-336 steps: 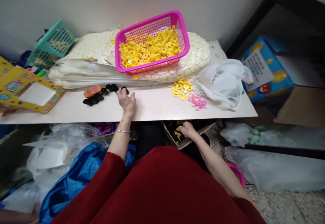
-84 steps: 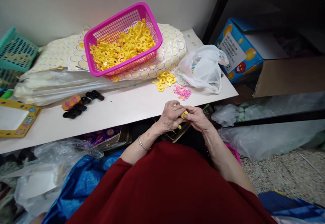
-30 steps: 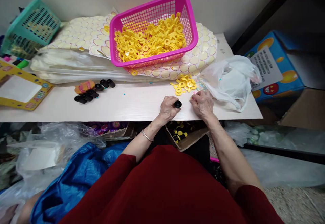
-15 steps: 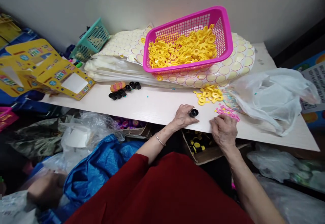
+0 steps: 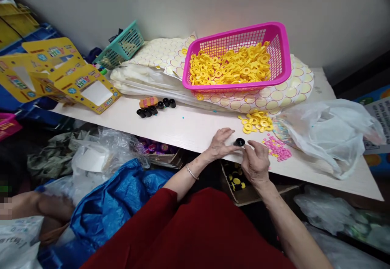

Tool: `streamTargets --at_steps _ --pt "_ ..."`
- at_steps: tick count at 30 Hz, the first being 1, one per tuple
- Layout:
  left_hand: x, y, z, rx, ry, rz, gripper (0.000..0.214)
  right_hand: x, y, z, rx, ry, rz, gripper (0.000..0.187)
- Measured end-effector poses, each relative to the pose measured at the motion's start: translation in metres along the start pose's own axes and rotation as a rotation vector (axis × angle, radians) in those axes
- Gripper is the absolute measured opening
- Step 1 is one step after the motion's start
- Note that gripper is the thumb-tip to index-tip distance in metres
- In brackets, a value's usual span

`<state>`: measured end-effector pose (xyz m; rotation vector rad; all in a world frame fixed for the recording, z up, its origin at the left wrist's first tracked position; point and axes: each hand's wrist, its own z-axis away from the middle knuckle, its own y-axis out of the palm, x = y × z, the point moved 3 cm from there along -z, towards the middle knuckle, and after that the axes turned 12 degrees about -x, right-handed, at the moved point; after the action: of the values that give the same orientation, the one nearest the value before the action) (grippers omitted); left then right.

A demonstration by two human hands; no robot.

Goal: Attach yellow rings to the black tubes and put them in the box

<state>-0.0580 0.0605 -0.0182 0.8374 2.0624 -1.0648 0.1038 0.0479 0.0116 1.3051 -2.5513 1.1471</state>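
A small black cylinder with a hollow end is between my hands near the table's front edge. My left hand curves loosely around its left side, thumb close to its near side and the other fingers apart from it. My right hand is at its right, thumb and fingers pinched close to the rim; whatever lies in the pinch is too small to make out. Small pink pieces lie scattered just right of my right hand. Behind them is a small heap of yellow ring-shaped pieces with tabs.
A pink basket of yellow pieces stands at the back on circle-patterned sheets. More black cylinders are at the left. A plastic bag lies right, yellow printed cartons far left. Below the edge is an open box.
My right hand has moved left from the pink pieces to the black cylinder. My left hand's fingers have spread wider around the cylinder. The view has shifted slightly.
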Motion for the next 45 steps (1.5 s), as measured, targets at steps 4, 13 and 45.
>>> streamTargets --at_steps 4,13,45 --pt "0.037 -0.064 -0.005 -0.395 -0.204 -0.086 0.029 0.048 0.029 -0.013 0.089 -0.062 -0.195 0.022" --pt "0.098 -0.172 -0.028 -0.388 -0.367 -0.532 0.03 0.062 0.162 -0.069 0.313 0.251 0.144 0.027" --pt "0.069 -0.205 0.016 -0.633 -0.508 0.352 0.014 0.105 0.246 -0.11 0.596 -0.009 -0.167 0.071"
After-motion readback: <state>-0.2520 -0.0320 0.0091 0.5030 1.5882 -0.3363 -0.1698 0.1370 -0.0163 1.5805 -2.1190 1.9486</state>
